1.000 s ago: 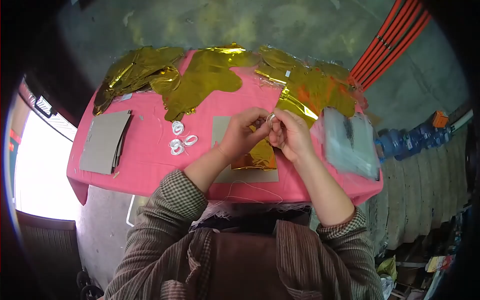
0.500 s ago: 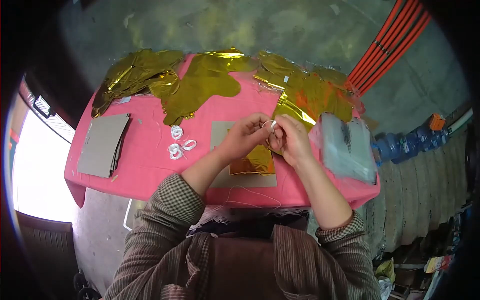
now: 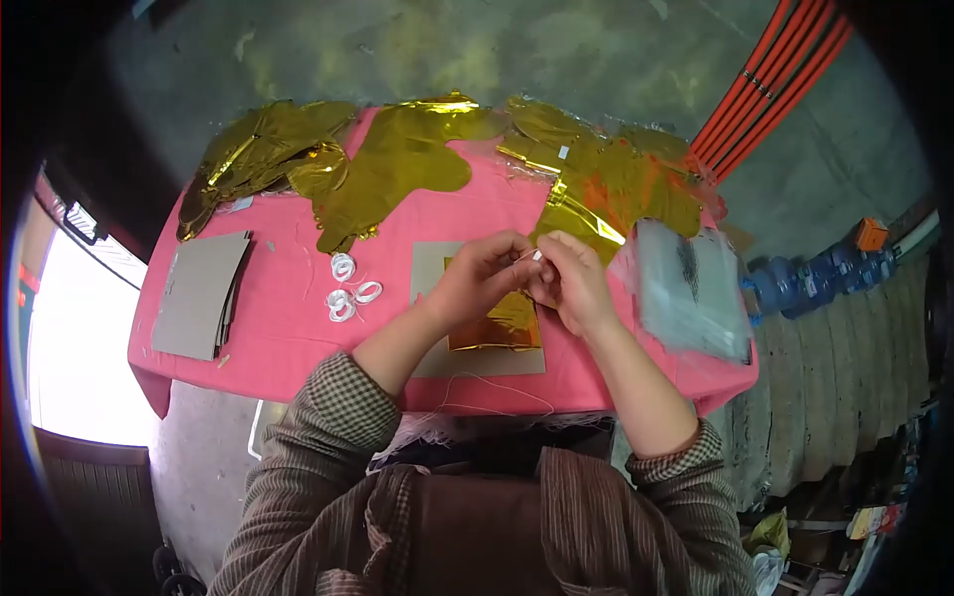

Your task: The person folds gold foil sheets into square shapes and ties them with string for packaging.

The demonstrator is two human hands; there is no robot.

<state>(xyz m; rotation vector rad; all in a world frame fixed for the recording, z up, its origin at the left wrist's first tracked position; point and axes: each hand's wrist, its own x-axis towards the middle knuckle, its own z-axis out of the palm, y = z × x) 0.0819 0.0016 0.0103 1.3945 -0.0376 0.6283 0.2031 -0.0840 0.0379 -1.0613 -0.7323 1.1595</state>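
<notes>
Both hands meet above a grey card (image 3: 429,328) with a folded gold foil piece (image 3: 497,333) on it. My left hand (image 3: 487,278) pinches a thin white string. My right hand (image 3: 573,283) is closed on the same white string (image 3: 538,255), a small bunch of it showing between the fingertips. A loose length of thin string (image 3: 497,382) lies at the table's near edge. Several white string coils (image 3: 341,305) rest on the pink cloth to the left of the card.
The pink table (image 3: 278,318) bears a stack of grey cards (image 3: 199,298) at left, gold foil shapes (image 3: 397,164) along the far side and clear plastic bags (image 3: 691,288) at right. Blue bottles (image 3: 815,283) lie beyond the right edge.
The white string loop between my fingers has become a smaller bunch, its end drawn in at the fingertips. The view has shifted slightly.
</notes>
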